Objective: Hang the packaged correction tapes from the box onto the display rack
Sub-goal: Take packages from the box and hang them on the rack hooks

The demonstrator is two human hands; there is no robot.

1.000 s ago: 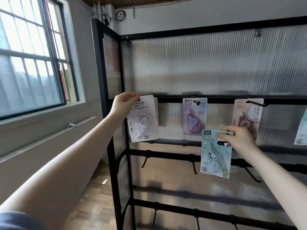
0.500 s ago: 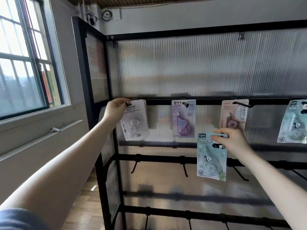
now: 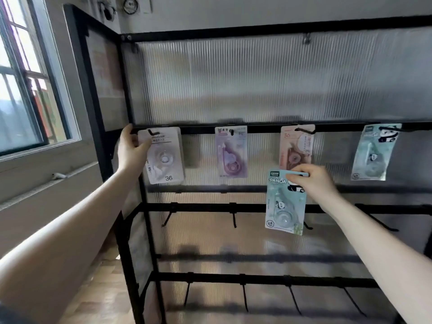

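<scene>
Hanging on the display rack (image 3: 233,130), top rail, left to right: white correction tape pack (image 3: 166,157) marked 36, its upper left corner pinched by the left hand (image 3: 131,149); purple pack (image 3: 231,152); pink pack (image 3: 296,146); teal panda pack (image 3: 372,152). Off the hooks: second teal PANDA pack (image 3: 285,203), gripped at its top edge by the right hand (image 3: 312,182), just below the pink pack, in front of the second rail.
</scene>
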